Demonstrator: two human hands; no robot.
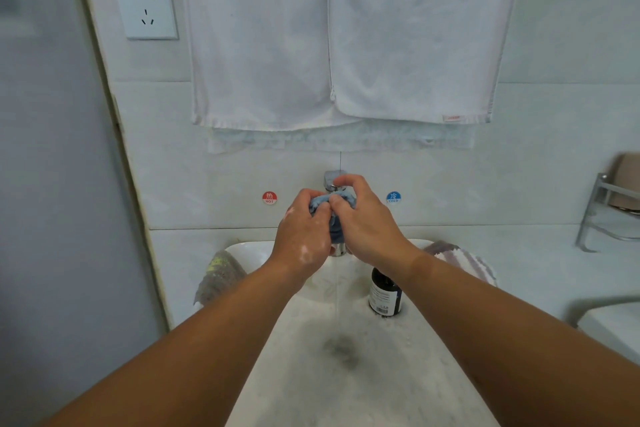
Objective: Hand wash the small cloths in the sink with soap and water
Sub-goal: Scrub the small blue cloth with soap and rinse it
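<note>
A small blue cloth is bunched up between my two hands, held above the white sink in front of the faucet. My left hand grips its left side and has soap foam on its back. My right hand pinches the cloth's right side with the fingers curled. A thin stream of water falls from the spout into the basin. A dark soap bottle stands in the sink under my right wrist. Two more cloths lie on the rim: a grey-yellow cloth at left, a striped grey cloth at right.
White towels hang on the wall above the faucet. A power socket is at upper left. Hot and cold stickers flank the faucet. A metal rack stands on the counter at right.
</note>
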